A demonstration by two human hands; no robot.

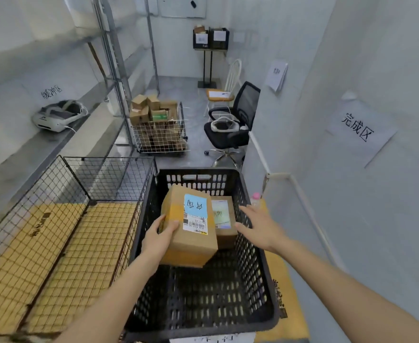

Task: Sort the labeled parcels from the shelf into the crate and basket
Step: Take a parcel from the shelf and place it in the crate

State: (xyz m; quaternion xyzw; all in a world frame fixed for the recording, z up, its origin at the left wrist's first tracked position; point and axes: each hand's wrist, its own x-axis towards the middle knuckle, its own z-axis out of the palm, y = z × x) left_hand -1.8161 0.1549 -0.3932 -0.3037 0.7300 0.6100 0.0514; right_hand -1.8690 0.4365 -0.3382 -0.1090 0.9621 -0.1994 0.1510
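Observation:
A cardboard parcel (191, 240) with a blue label and a barcode sticker hangs inside the black plastic crate (260, 288). My left hand (160, 237) grips the parcel's left side, thumb on top. Just right of the parcel, my right hand (260, 229) hovers over the crate's right rim with fingers spread, holding nothing. A second parcel (224, 219) with a pale green label lies in the crate behind the held one. The black wire basket (62, 184) stands to the crate's left, with only cardboard sheets under it. The metal shelf (30, 144) runs along the left wall.
A white wire cart (161, 134) piled with several boxes stands farther back. A black office chair (235, 122) and a white chair (225, 92) stand at the back right. A white headset (59, 116) lies on the shelf. Paper signs hang on the right wall.

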